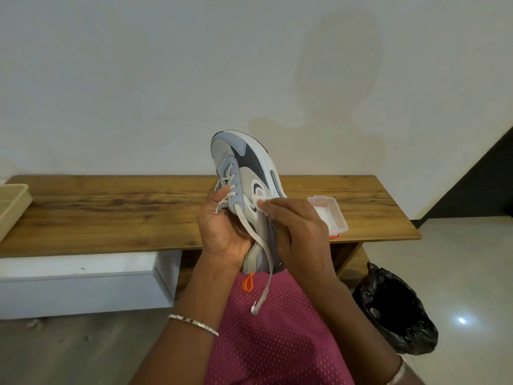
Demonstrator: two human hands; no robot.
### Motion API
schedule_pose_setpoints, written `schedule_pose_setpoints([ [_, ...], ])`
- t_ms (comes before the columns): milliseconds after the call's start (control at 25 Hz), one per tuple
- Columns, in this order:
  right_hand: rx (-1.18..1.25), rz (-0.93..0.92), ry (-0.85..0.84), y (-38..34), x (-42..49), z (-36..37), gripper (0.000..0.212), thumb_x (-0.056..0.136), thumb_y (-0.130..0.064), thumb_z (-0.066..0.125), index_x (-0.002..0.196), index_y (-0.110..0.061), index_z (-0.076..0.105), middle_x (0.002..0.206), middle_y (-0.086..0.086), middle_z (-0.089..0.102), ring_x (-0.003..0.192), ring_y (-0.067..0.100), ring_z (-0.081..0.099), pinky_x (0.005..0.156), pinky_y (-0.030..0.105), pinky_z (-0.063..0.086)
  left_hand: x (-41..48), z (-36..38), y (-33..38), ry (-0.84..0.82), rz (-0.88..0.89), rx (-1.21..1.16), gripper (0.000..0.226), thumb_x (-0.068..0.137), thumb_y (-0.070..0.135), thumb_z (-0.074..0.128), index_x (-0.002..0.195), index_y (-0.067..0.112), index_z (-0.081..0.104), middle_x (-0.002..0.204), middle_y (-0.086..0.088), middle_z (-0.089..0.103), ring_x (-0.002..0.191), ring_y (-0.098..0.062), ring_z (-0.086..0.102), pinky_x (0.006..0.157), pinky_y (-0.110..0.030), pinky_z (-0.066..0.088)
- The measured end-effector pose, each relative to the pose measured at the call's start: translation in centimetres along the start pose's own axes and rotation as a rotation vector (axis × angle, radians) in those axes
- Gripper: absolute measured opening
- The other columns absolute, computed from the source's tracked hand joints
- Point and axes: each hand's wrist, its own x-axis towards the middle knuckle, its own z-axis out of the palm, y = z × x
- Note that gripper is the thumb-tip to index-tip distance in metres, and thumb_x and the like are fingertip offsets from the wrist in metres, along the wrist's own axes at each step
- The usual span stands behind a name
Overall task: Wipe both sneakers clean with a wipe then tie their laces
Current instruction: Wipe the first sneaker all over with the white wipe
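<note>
A wooden bench [111,212] spans the middle of the frame. A beige tray [12,204] lies at its left end, and a clear box [333,215] right of centre.

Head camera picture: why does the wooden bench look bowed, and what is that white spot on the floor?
In the head view, the wide-angle lens bends the bench edges; the spot is likely glare from a light on the shiny floor tile; a faint shadow falls on the wall.
</note>
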Motion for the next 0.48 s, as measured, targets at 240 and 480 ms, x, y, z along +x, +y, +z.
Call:
schedule_pose_setpoints([
  [240,-0.012,0.032,-0.064,0.1,-1.2,0.0,0.032,0.092,0.002,0.063,0.122,-0.008,0.068,0.122,0.007,0.069,0.117,0.019,0.062,0.098,0.037,0.053,-0.1,-0.7,0.6,0.013,0.057,0.006,0.084,0.078,0.039,0.064,0.151,0.008,0.036,0.137,-0.019,0.041,0.124,-0.035,0.041,0.113,-0.052,0.029],
  [480,-0.159,-0.006,-0.022,-0.1,-3.7,-0.5,0.036,0.087,-0.013,0.06,0.121,-0.017,0.069,0.122,-0.003,0.069,0.116,0.022,0.056,0.088,0.044,0.047,0.3,-1.7,0.8,0.034,0.033,-0.021,0.095,0.07,0.04,0.074,0.152,0.011,0.035,0.14,-0.017,0.038,0.125,-0.035,0.04,0.115,-0.053,0.024],
])
